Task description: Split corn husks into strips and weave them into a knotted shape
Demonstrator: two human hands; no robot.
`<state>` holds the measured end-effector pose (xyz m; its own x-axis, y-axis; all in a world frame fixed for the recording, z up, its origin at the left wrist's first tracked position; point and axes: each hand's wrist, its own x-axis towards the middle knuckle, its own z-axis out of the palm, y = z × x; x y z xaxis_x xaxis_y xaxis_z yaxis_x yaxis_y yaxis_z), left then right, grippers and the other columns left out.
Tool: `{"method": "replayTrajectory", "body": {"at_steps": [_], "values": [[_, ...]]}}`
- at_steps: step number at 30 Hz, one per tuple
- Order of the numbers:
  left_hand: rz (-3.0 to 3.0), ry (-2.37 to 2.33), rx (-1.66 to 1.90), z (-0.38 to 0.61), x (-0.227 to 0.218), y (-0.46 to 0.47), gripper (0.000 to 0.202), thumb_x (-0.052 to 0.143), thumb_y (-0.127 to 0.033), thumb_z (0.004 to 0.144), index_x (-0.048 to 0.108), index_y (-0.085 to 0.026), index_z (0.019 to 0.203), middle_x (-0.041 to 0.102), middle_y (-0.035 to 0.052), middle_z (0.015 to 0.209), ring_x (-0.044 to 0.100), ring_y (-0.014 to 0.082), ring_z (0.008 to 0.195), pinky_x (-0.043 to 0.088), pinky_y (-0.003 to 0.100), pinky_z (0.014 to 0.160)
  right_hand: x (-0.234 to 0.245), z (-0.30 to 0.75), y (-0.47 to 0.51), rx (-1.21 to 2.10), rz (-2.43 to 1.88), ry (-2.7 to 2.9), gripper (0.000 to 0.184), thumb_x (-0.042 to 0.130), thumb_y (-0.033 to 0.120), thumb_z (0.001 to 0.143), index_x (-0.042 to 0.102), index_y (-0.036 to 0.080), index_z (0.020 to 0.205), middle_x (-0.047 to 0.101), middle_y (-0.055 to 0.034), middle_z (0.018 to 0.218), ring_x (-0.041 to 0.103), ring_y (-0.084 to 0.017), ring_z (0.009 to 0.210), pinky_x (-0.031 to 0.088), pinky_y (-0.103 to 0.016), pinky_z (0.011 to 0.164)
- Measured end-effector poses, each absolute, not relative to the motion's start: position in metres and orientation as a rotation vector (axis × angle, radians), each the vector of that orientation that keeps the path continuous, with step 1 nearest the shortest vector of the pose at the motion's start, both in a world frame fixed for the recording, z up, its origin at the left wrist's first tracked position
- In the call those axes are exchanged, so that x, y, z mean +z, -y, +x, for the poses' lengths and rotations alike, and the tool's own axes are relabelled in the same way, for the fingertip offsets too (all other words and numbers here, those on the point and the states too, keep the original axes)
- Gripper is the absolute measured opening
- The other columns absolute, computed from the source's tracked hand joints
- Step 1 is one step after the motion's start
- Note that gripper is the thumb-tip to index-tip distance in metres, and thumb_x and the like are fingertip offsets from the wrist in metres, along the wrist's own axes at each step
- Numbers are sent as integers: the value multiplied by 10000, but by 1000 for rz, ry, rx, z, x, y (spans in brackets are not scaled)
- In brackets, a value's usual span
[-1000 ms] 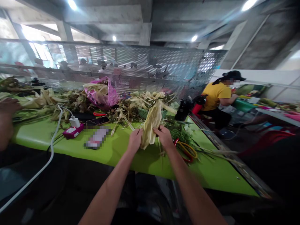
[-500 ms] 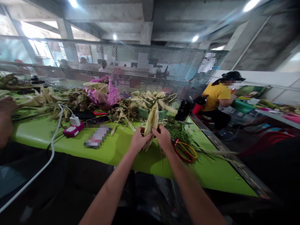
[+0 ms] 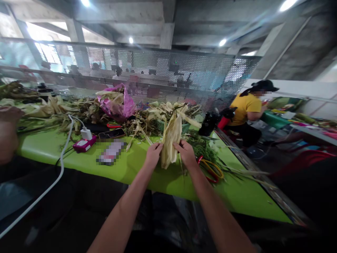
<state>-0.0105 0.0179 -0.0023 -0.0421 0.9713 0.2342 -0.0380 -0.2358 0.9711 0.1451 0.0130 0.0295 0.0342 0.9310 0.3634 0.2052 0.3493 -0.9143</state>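
A pale yellow dried corn husk (image 3: pixel 171 140) is spread upright between my two hands, just above the green table. My left hand (image 3: pixel 153 154) pinches its left edge. On the opposite edge, my right hand (image 3: pixel 185 151) is closed with thumb and fingers. Behind the husk, a green basket (image 3: pixel 185 128), partly hidden, is heaped with more dried husks (image 3: pixel 168 108). Green feathery sprigs (image 3: pixel 204 146) lie just beyond my right hand. Scissors with red and yellow handles (image 3: pixel 210 169) rest beside my right wrist.
To the left are a phone (image 3: pixel 112 151), a darker phone (image 3: pixel 112 133) and a magenta power adapter (image 3: pixel 84 143) with a white cable (image 3: pixel 61 158). A pink bag of husks (image 3: pixel 123 105) stands behind. Another person's hand (image 3: pixel 9 130) is at far left; a person in yellow (image 3: pixel 246 107) sits right.
My hands have moved slightly apart, and the husk between them has opened from a narrow fold into a wider, flatter sheet. The view has shifted slightly.
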Motion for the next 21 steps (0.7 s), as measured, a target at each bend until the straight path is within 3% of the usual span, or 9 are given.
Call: {"method": "replayTrajectory", "body": {"at_steps": [7,12,17,21], "values": [[1086,-909,1378,-11,6,-12,402,639,-536,678,657,-144,765,619,35,718,505,118,626,403,230,596,27,145,-16,942,-1107,1339,434,614,574,689,605,204,917,687,-44,808,629,-241,751,497,-348,645],[1014,-864,1373,-11,12,-8,427,665,-558,645,670,-148,765,641,38,722,515,118,617,425,243,601,23,148,-19,919,-1077,1343,419,612,563,706,608,203,919,684,-42,811,617,-235,747,494,-358,674],[1020,-872,1365,-11,12,-8,441,658,-566,646,663,-142,767,626,35,701,509,113,591,425,238,572,22,148,-18,648,-1188,1466,375,552,546,764,597,195,889,652,-46,816,575,-208,729,469,-323,667],[1065,-868,1353,-9,7,-10,373,625,-508,699,647,-141,766,588,15,676,491,102,570,406,224,554,25,143,-11,333,-1277,1458,437,585,421,768,495,197,1133,603,-27,804,554,-193,693,447,-311,661]]}}
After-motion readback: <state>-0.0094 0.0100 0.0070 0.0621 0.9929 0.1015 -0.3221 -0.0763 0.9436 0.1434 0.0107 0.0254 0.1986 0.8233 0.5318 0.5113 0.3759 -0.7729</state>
